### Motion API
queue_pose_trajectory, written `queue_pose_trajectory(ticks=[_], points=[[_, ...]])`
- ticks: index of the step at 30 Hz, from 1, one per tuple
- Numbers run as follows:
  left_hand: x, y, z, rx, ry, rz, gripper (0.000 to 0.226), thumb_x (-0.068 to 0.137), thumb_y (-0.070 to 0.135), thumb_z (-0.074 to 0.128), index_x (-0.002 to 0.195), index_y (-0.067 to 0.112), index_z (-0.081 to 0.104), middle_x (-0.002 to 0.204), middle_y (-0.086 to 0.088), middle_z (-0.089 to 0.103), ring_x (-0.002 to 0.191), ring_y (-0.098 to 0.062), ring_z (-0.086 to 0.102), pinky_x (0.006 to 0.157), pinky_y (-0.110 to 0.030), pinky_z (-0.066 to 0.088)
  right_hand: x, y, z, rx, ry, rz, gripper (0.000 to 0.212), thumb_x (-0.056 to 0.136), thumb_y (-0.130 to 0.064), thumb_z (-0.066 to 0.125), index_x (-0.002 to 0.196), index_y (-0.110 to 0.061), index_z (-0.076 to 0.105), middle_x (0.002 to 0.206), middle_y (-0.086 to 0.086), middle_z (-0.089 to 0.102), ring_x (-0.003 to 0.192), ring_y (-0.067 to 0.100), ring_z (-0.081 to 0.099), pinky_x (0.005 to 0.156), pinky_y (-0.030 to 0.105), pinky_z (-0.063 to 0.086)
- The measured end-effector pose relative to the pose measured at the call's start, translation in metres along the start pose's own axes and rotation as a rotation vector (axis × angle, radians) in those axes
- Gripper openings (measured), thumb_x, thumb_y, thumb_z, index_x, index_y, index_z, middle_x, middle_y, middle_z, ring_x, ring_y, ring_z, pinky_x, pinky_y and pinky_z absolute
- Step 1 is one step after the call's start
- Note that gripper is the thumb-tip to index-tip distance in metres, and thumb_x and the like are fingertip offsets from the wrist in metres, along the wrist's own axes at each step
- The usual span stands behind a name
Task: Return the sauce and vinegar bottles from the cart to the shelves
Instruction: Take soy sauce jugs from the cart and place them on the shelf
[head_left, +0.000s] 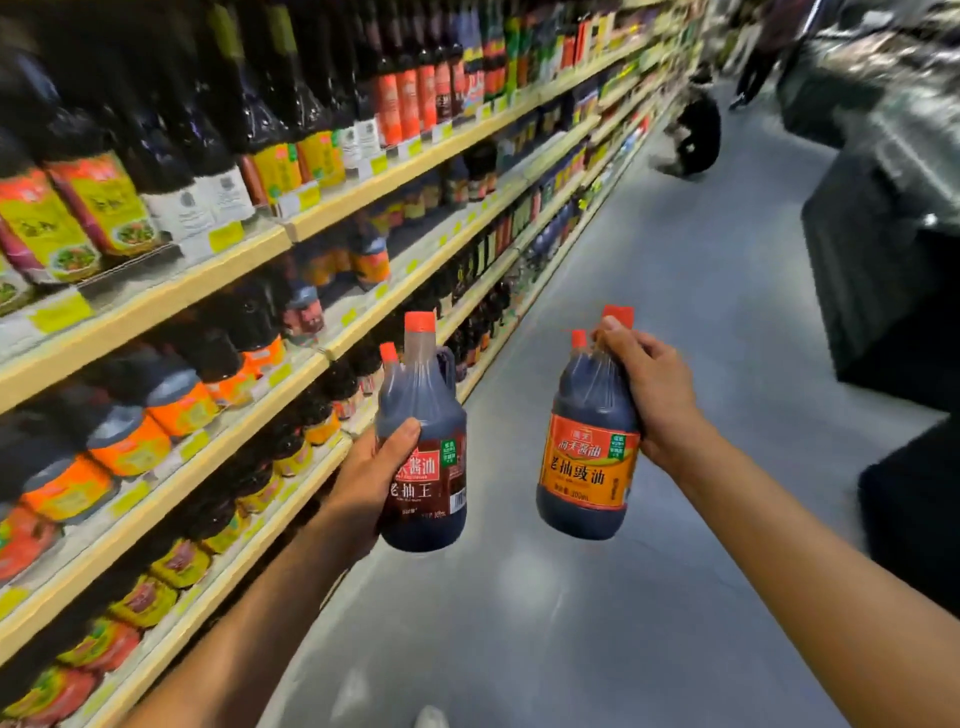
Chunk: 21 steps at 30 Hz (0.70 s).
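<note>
My left hand (371, 483) grips a dark sauce jug with a dark red label (423, 457) round its body, and a second red cap shows just behind it. My right hand (649, 395) holds an orange-labelled sauce jug (589, 457) by its neck and handle; another red cap pokes out above my fingers. Both jugs hang upright over the aisle floor, right of the shelves (291, 374). The cart is out of view.
Long wooden shelves (415, 156) packed with dark bottles and yellow price tags run along the left. A person in dark clothes (696, 130) crouches far down the aisle. Dark display cases (883, 260) line the right side. Grey floor lies between.
</note>
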<state>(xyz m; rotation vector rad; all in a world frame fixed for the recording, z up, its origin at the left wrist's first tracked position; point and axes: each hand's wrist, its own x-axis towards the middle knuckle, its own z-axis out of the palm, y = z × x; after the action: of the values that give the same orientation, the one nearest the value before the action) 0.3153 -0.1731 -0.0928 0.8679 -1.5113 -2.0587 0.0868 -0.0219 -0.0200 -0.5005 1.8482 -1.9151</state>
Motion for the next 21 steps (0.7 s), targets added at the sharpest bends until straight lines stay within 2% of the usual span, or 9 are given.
queue_pose_trajectory(ticks=[4, 10, 14, 18, 21], points=[[0.061, 0.007, 0.017, 0.007, -0.112, -0.021, 0.049, 0.075, 0.048, 0.066, 0.119, 0.028, 0.059, 0.101, -0.006, 0.076, 0.092, -0.027, 0.075, 0.078, -0.039, 0.059, 0.035, 0.0, -0.018, 0.015, 0.121, 0.01, 0.026, 0.096, -0.036, 0.064, 0.09, -0.012, 0.07, 0.083, 0.008, 0.074, 0.076, 0.022, 0.072, 0.07, 0.034, 0.061], [0.139, 0.009, 0.067, 0.003, -0.284, -0.096, 0.074, 0.067, 0.058, 0.074, 0.129, 0.022, 0.057, 0.113, -0.014, 0.073, 0.102, -0.035, 0.072, 0.09, -0.051, 0.057, 0.077, 0.0, -0.061, 0.027, 0.291, 0.024, 0.027, 0.095, -0.037, 0.066, 0.097, -0.011, 0.071, 0.091, 0.009, 0.075, 0.081, 0.023, 0.073, 0.073, 0.036, 0.057], [0.178, 0.011, 0.12, 0.046, -0.397, -0.113, 0.065, 0.07, 0.058, 0.069, 0.125, 0.025, 0.058, 0.107, -0.009, 0.075, 0.1, -0.031, 0.073, 0.089, -0.05, 0.058, 0.102, -0.005, -0.101, -0.007, 0.396, 0.015, 0.027, 0.095, -0.04, 0.064, 0.097, -0.013, 0.071, 0.096, 0.012, 0.075, 0.086, 0.025, 0.073, 0.078, 0.039, 0.061], [0.213, 0.012, 0.179, 0.047, -0.462, -0.119, 0.079, 0.056, 0.066, 0.076, 0.124, 0.029, 0.06, 0.111, -0.007, 0.075, 0.106, -0.031, 0.071, 0.094, -0.053, 0.055, 0.136, -0.011, -0.146, -0.023, 0.475, 0.02, 0.027, 0.096, -0.043, 0.062, 0.099, -0.017, 0.07, 0.098, 0.009, 0.074, 0.086, 0.025, 0.074, 0.075, 0.037, 0.062], [0.24, 0.013, 0.223, 0.062, -0.472, -0.103, 0.102, 0.039, 0.076, 0.085, 0.125, 0.026, 0.06, 0.109, -0.007, 0.076, 0.104, -0.031, 0.072, 0.09, -0.051, 0.056, 0.166, -0.015, -0.181, -0.012, 0.491, 0.021, 0.028, 0.095, -0.043, 0.063, 0.101, -0.017, 0.07, 0.098, 0.009, 0.074, 0.09, 0.028, 0.073, 0.08, 0.041, 0.062]])
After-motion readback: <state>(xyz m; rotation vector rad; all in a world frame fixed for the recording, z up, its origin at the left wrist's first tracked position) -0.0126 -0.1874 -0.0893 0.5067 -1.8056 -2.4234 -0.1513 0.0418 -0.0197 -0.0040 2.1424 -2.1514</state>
